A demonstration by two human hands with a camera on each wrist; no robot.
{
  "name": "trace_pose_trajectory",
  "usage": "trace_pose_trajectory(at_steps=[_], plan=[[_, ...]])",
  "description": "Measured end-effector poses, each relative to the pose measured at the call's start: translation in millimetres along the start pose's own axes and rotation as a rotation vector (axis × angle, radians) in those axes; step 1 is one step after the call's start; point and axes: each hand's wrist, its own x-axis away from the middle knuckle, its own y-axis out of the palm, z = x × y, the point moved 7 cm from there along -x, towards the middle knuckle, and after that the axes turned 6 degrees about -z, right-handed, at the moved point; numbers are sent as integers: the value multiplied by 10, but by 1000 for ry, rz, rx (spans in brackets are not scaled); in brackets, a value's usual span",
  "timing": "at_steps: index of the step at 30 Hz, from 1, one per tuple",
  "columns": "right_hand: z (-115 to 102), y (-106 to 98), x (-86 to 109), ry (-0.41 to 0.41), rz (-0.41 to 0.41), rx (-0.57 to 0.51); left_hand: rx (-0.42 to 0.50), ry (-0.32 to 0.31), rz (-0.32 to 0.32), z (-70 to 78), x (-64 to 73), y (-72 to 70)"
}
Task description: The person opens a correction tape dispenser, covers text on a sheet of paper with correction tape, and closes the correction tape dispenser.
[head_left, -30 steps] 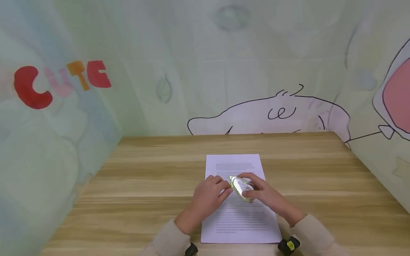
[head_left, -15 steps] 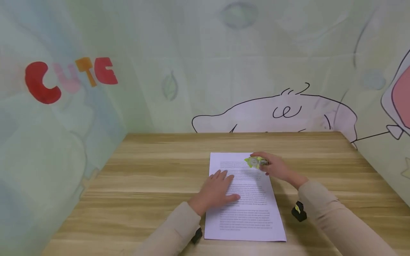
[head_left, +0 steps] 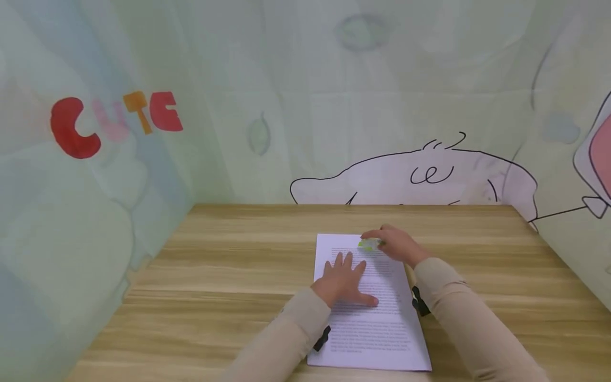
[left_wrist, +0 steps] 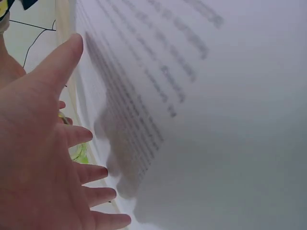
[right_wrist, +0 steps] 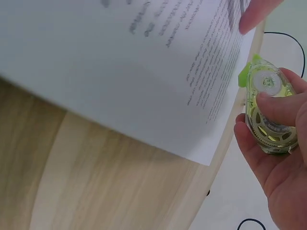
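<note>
A correction tape (right_wrist: 269,108) with a clear body, green tip and toothed wheels inside is gripped by my right hand (head_left: 399,244), thumb on one face and fingers behind. In the head view the tape's green end lies over the top lines of a printed sheet of paper (head_left: 367,339). My left hand (head_left: 345,284) spreads flat over the middle of that sheet, fingers apart and thumb pointing right. From the left wrist view, the straight fingers (left_wrist: 79,136) of this hand reach over the lines of print, holding nothing.
The sheet lies on a wood-grain table (head_left: 229,265). A pale cloth backdrop (head_left: 229,79) with cartoon drawings and coloured letters stands behind and along the sides. Dark camera mounts (head_left: 420,301) sit at both wrists.
My left hand has left the correction tape's tip and spread out on the paper. The right hand has carried the tape up to the sheet's top lines.
</note>
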Motion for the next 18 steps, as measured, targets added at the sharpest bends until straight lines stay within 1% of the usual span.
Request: trace_pose_trajectory(at_steps=[3, 5, 7, 10, 15, 18], plan=[[14, 18, -56, -1, -3, 4, -4, -16, 8, 6, -26, 14], [16, 44, -90, 13, -14, 10, -8, -20, 19, -6, -23, 20], [13, 59, -119, 10, -24, 21, -17, -19, 34, -10, -31, 16], [-10, 51, -147, -15, -30, 43, -23, -17, 50, -13, -43, 12], [-44, 38, -165, -57, -41, 90, -17, -10, 56, 2, -47, 24], [-68, 35, -182, -76, -38, 101, -24, -17, 61, -4, -45, 17]])
